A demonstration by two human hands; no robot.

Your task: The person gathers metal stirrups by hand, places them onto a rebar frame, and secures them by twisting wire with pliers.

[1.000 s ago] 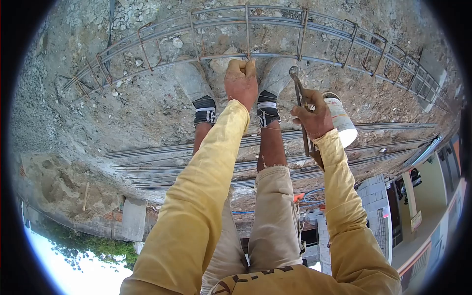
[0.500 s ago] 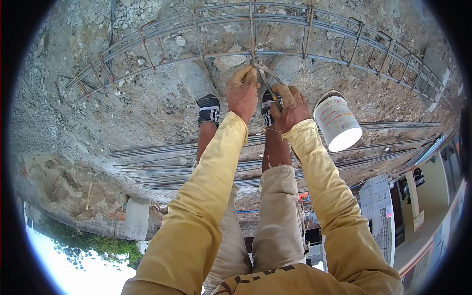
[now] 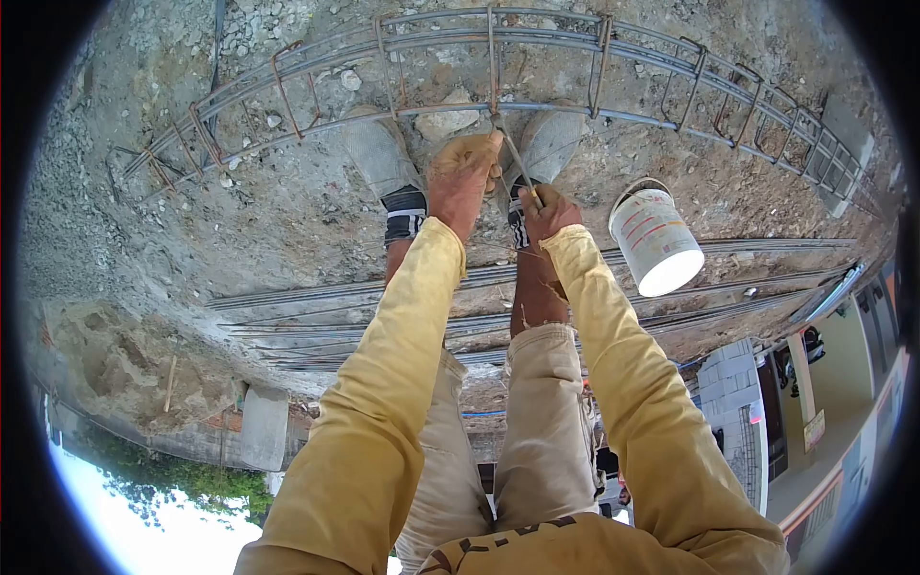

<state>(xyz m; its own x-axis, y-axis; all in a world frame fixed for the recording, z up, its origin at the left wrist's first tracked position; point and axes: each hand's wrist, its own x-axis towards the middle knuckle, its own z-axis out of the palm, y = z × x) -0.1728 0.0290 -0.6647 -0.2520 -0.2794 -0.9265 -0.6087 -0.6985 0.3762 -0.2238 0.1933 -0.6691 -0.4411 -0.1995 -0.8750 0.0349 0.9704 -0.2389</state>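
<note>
At the near bar (image 3: 546,106) of the steel cage, the pincers (image 3: 518,160) have swung in from the side, and their head now sits by the stirrup (image 3: 493,62) crossing, which seems to put the tool in working position there. The right hand (image 3: 554,213) has its fingers closed round the handles; the left hand (image 3: 462,180) is curled just beside the crossing, whether pinching wire I cannot tell.

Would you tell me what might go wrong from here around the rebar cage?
The pincers in the right hand sit close to the bare left hand, so a slip might pinch its fingers. The shoes are right beside the rebar cage, so a step forward could trip.
</note>
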